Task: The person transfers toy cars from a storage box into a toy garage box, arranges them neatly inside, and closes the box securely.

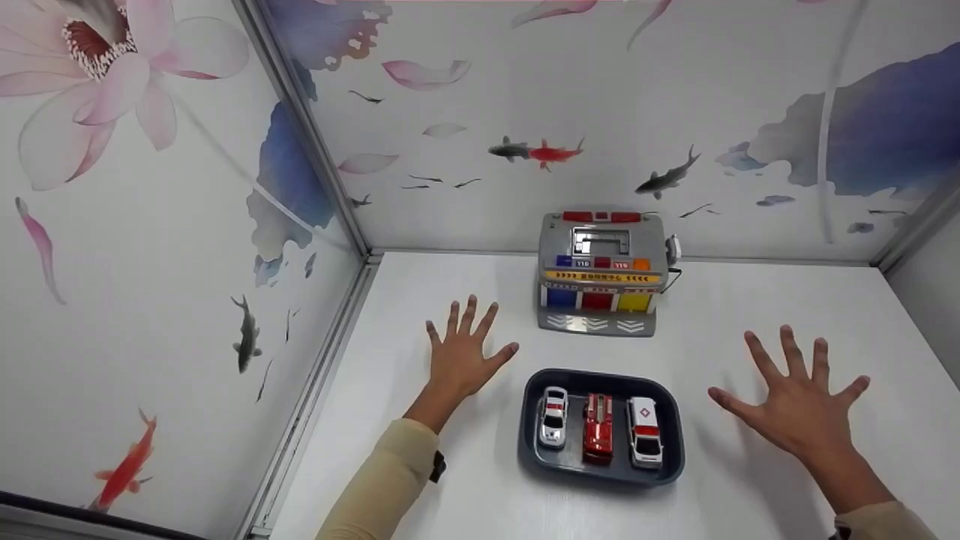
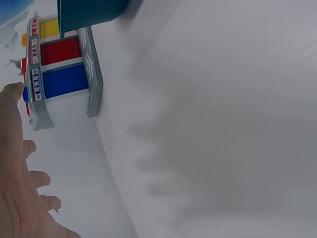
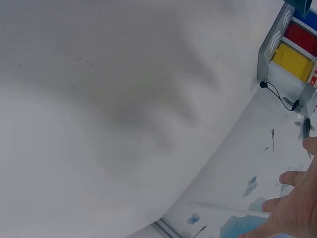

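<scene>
My left hand [image 1: 460, 362] is spread with straight fingers, left of a dark blue tray [image 1: 602, 477], holding nothing. Fingers fanned out as well, my right hand [image 1: 801, 409] is to the right of the tray and holds nothing. Inside the tray sit a white toy police car [image 1: 554, 418], a red toy fire truck [image 1: 598, 427] and a white-and-red toy ambulance [image 1: 645, 431], side by side. Behind the tray stands a grey toy garage [image 1: 600, 255] with blue, red and yellow doors. The left wrist view shows the garage [image 2: 64, 59] beyond the left hand [image 2: 20, 173].
A white table [image 1: 450, 487] carries everything. Behind it rises a wall panel [image 1: 450, 217] painted with fish and petals, and another panel [image 1: 187, 300] closes the left side. A small key-like piece [image 1: 673, 249] and a black cord [image 1: 673, 281] are at the garage's right side.
</scene>
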Motion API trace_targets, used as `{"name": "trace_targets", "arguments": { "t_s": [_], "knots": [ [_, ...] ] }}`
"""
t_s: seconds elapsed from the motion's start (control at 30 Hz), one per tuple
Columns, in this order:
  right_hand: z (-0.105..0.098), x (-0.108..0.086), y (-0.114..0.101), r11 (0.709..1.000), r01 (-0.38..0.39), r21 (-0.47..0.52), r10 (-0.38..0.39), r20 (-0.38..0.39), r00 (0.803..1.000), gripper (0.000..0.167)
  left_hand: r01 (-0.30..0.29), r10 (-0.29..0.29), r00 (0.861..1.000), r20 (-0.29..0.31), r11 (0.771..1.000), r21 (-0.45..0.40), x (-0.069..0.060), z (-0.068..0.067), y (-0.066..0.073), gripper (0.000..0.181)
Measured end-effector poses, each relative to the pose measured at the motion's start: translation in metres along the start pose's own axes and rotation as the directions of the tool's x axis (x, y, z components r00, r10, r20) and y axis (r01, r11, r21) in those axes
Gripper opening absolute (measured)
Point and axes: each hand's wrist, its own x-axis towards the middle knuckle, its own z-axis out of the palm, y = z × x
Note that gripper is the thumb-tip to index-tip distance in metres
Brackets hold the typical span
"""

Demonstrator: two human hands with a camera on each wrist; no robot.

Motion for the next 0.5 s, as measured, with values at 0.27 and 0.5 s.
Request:
{"name": "trace_targets", "arguments": {
  "t_s": [0.27,0.5],
  "knots": [
    [0.005,0.001,-0.009,1.0,0.02,-0.001,-0.02,-0.022,1.0,0.116,-0.006,0.006,1.0,0.002,0.999,-0.044,0.015,0.005,0.009,0.086],
    [0.01,0.0,-0.017,1.0,0.029,-0.001,-0.029,-0.015,0.999,0.112,-0.047,0.046,0.999,-0.016,0.991,-0.127,0.034,0.007,0.022,0.077]
  ]
}}
